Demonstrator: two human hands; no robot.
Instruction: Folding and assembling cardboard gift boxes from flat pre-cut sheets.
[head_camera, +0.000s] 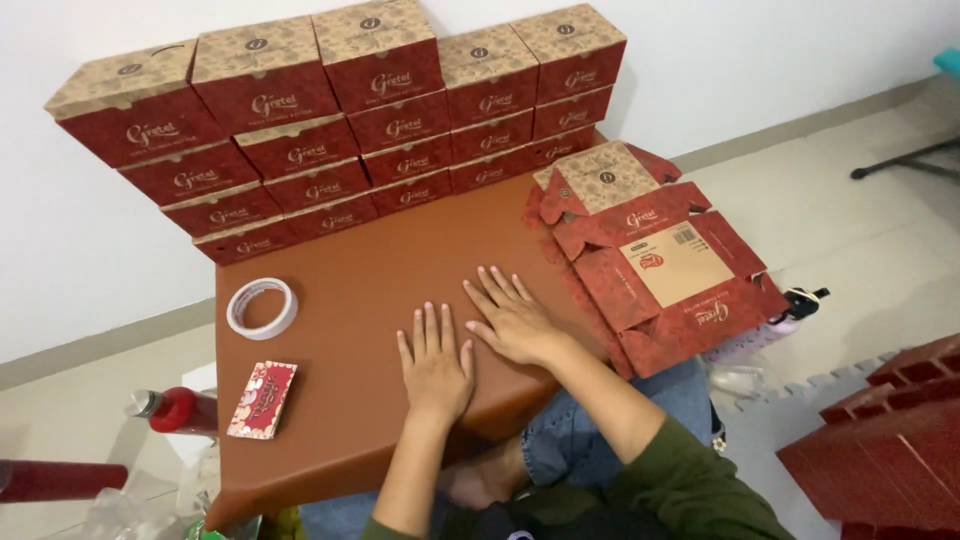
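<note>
My left hand (435, 365) lies flat, palm down, on the brown table (350, 300) near its front edge, fingers apart and holding nothing. My right hand (513, 318) rests flat beside it, a little farther forward, also empty. Just right of my right hand lies a pile of flattened red and tan cardboard boxes (650, 255), hanging over the table's right edge. A roll of clear tape (262, 307) sits to the left of my hands, and a small red card packet (262, 399) lies near the front left corner.
Folded red and tan boxes (340, 120) are stacked in rows against the white wall at the table's back. A red bottle (175, 410) stands left of the table. More red flat cardboard (890, 440) lies on the floor at right.
</note>
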